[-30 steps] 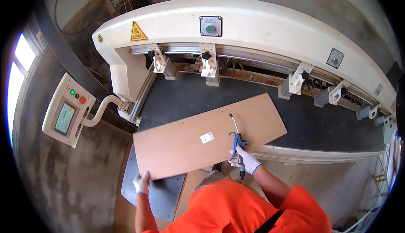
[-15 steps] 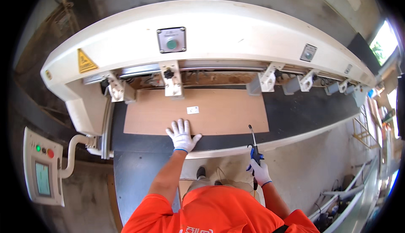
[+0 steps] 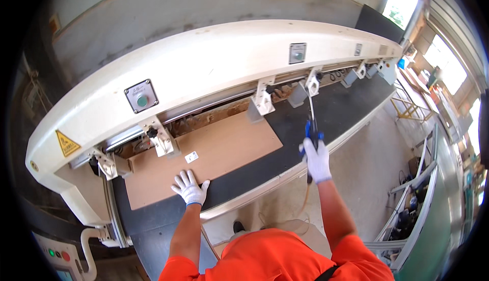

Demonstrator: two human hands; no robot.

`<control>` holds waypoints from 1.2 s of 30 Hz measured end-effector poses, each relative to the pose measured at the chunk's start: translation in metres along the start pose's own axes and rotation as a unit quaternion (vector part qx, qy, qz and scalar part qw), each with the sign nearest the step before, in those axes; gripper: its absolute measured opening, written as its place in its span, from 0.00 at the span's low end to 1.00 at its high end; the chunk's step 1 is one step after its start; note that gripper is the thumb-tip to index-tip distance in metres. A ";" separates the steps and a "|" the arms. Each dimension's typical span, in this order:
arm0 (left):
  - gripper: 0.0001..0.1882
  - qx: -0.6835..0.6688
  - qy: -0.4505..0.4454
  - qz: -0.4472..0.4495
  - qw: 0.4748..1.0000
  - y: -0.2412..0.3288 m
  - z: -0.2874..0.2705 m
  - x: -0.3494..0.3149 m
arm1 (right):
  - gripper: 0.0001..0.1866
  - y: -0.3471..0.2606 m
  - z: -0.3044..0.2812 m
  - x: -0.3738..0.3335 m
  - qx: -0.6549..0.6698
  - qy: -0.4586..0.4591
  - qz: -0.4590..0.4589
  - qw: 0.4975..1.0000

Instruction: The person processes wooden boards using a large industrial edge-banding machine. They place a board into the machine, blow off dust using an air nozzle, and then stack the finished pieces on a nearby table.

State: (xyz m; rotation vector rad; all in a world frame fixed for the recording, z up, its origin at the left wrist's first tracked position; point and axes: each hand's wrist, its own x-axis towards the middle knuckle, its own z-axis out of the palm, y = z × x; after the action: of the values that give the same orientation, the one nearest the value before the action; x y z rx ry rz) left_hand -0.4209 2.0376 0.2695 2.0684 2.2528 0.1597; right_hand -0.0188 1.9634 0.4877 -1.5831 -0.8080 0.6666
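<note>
A flat brown board (image 3: 232,141) lies on the black machine table (image 3: 351,109), with a small white label (image 3: 191,157) on its face. My left hand (image 3: 191,188), in a white glove, rests flat with fingers spread on the board's near edge, just below the label. In my right hand (image 3: 318,164), also gloved, is a blue and black air blow gun (image 3: 313,131) with a long thin metal nozzle. The nozzle points away from me, over the table to the right of the board. A hose hangs from the gun's lower end.
A long white machine beam (image 3: 214,72) spans the table's far side, with several white clamps (image 3: 263,100) below it, some over the board's far edge. A control panel (image 3: 61,258) stands at lower left. Metal frames (image 3: 415,194) stand on the floor at right.
The view has turned to the right. My right hand has raised the blow gun forward, from beside the table's front edge to over the table. My left hand still lies on the board.
</note>
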 end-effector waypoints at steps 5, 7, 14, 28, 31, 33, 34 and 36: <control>0.46 -0.089 0.155 0.103 0.979 -0.025 0.031 -0.034 | 0.13 -0.057 0.014 0.060 -0.011 0.005 -0.060 0.998; 0.44 -0.088 0.208 0.140 0.964 -0.033 0.040 -0.054 | 0.15 -0.069 0.008 0.071 -0.088 -0.031 -0.024 0.995; 0.38 -0.106 0.151 0.099 0.978 -0.023 0.045 -0.095 | 0.18 0.023 -0.052 0.014 -0.138 -0.089 -0.038 0.986; 0.42 -0.055 0.060 0.051 0.995 0.022 0.057 -0.187 | 0.20 0.178 -0.279 -0.165 -0.092 0.060 0.281 0.953; 0.42 -0.125 -0.008 0.024 0.992 0.054 0.079 -0.203 | 0.27 0.197 -0.299 -0.206 -0.327 -0.215 0.219 0.894; 0.26 -0.149 0.026 0.219 0.964 -0.040 0.154 -0.188 | 0.27 0.200 -0.247 -0.220 -0.378 -0.371 0.120 0.840; 0.26 -0.132 0.010 0.265 0.955 -0.026 0.171 -0.201 | 0.26 0.176 -0.247 -0.243 -0.398 -0.398 0.130 0.816; 0.25 -0.098 -0.025 0.341 0.935 0.026 0.168 -0.231 | 0.23 0.226 -0.245 -0.286 -0.352 -0.390 0.086 0.846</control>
State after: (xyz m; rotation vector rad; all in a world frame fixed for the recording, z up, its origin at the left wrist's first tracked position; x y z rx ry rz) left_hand -0.3532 1.8132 0.1031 2.5927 1.3290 0.3451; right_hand 0.0348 1.5710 0.2984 -2.0685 -1.6675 1.2867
